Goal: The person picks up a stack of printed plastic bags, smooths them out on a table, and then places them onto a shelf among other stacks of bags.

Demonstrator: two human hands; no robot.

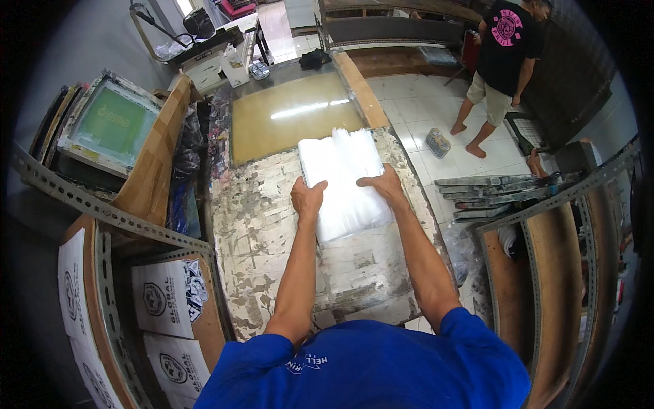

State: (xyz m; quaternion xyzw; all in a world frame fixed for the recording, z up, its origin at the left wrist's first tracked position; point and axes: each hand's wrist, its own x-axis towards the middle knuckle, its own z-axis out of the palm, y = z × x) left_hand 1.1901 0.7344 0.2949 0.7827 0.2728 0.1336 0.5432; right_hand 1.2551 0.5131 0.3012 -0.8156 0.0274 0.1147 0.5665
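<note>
Both my hands grip a thick stack of white plastic bags (346,187) from its two sides, over the far half of a worn, paint-flaked worktable (266,252). My left hand (308,198) has its thumb on top of the stack's left edge, with the fingers curled beneath or against the side. At the right edge, my right hand (383,185) presses its thumb on the top in the same way. The stack's far edge looks uneven and ruffled. Beyond it lies a yellowish glossy panel (293,119) reflecting a strip of light.
Framed printing screens (112,123) lean in a cardboard box (157,157) at the left. Printed white bags (160,300) fill a metal-framed shelf below. On the right are a pile of dark-stained frames (490,194), wooden shelves (555,273), and a person (504,61) standing on the tiled floor.
</note>
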